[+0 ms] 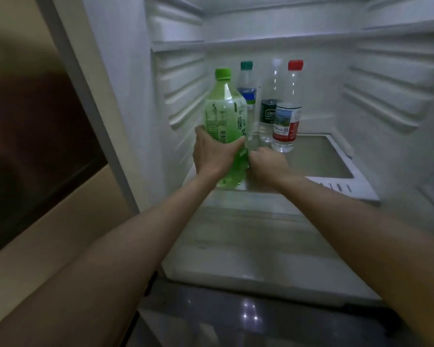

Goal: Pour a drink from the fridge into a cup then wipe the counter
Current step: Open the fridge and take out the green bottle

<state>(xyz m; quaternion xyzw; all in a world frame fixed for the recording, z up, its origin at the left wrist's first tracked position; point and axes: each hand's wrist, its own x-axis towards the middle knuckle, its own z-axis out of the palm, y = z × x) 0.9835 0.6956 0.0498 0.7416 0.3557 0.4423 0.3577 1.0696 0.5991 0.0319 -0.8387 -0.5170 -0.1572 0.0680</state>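
Green plastic drink bottle [223,113], capped and upright, was at the front left of a white fridge shelf [336,169], with the left hand [211,156] wrapped around its lower half. The right hand [266,164] was curled just beside the bottle's base, possibly around something clear; blur hid what it gripped. A red-capped water bottle [287,121], a dark-labelled bottle [268,113] and a teal-capped bottle [247,83] stood behind.

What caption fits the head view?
Left hand grips a green tea bottle in the fridge; right hand curled at a clear glass's base, three water bottles behind.
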